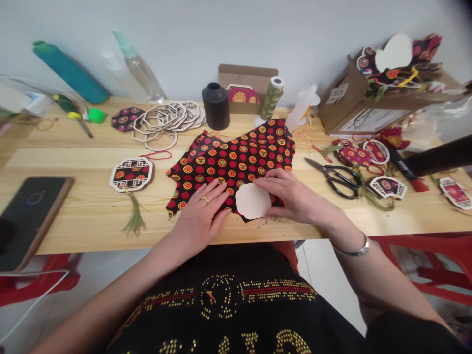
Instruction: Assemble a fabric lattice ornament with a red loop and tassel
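A dark cloth (236,160) printed with red and yellow flowers lies spread on the wooden table. My left hand (201,209) rests flat on its near left part, fingers stretched out. On the cloth's near edge lies a white card piece (252,201) with rounded corners. My right hand (291,196) has its fingers and thumb closed about the right side of this card. Black-handled scissors (335,178) lie to the right of that hand. Left of the cloth is a finished-looking ornament (132,174) with a lattice frame and a green tassel (134,216).
Behind the cloth stand a black thread cone (216,105) and a green thread spool (271,98). Lattice frames (169,120) are heaped at back left. A cardboard box (354,110) full of ornaments stands at back right. A phone (31,211) lies at far left.
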The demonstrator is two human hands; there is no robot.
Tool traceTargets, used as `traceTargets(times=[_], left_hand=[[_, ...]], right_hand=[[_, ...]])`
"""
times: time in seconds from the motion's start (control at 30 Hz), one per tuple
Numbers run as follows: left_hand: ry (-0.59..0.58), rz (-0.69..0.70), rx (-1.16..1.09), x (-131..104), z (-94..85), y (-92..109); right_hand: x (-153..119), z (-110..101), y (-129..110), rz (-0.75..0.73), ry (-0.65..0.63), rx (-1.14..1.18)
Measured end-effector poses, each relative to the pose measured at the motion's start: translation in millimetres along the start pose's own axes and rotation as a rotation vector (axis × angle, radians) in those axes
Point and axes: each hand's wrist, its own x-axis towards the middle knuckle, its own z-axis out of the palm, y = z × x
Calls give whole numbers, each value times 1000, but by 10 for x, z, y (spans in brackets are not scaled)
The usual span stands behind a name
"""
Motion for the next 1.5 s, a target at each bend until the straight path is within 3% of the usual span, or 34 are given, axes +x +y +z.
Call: traceTargets(times=[1.2, 1.5], left_hand=[[22, 40, 16, -14, 21, -18], [42, 154, -32, 195, -50, 171]], right_hand=[[2, -5, -2, -4, -26, -3], [-19, 29, 43, 1, -13, 10]])
